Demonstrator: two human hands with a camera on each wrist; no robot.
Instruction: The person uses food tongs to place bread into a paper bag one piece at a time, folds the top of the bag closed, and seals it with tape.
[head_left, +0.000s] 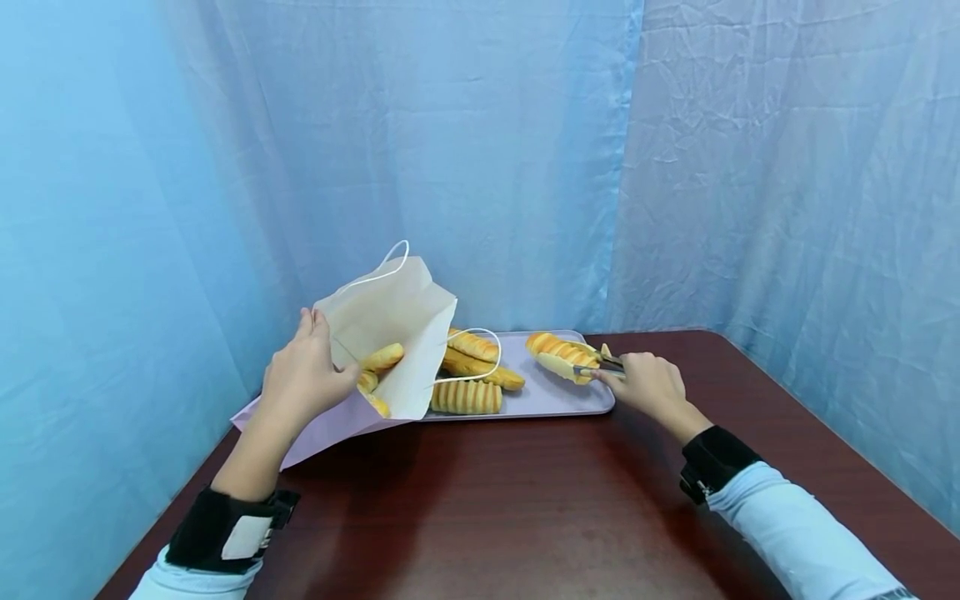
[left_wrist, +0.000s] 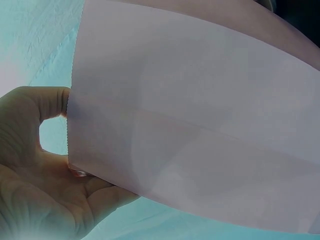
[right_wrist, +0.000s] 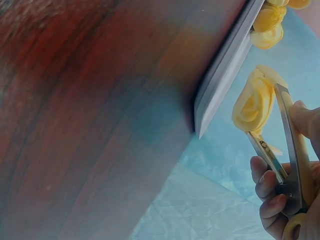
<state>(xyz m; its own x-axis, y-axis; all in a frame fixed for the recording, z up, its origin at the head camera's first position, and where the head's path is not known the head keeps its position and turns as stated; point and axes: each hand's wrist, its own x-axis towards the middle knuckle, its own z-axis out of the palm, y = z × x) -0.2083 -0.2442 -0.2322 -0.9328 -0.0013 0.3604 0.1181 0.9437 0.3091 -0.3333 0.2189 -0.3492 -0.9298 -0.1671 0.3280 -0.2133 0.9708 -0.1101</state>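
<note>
On the left, a lilac paper bag (head_left: 438, 333) with white handles lies tilted, its mouth facing right and up. Several bread rolls (head_left: 382, 358) show inside it. My left hand (head_left: 303, 375) pinches the bag's near edge, and in the left wrist view the bag's wall (left_wrist: 190, 115) covers most of the picture. My right hand (head_left: 648, 387) grips metal tongs (right_wrist: 292, 145) with yellowish tips. Between those tips a striped bread roll (head_left: 562, 352) is held above the right part of the lilac tray (head_left: 547, 404); the right wrist view shows this bread roll (right_wrist: 254, 102) end-on.
Beside the bag's mouth, several loaves rest on the tray's left part, among them a ridged bread (head_left: 467, 397) and a long loaf (head_left: 480, 367). A dark brown table (head_left: 510, 500) carries everything. Blue curtains (head_left: 487, 167) stand behind and on both sides.
</note>
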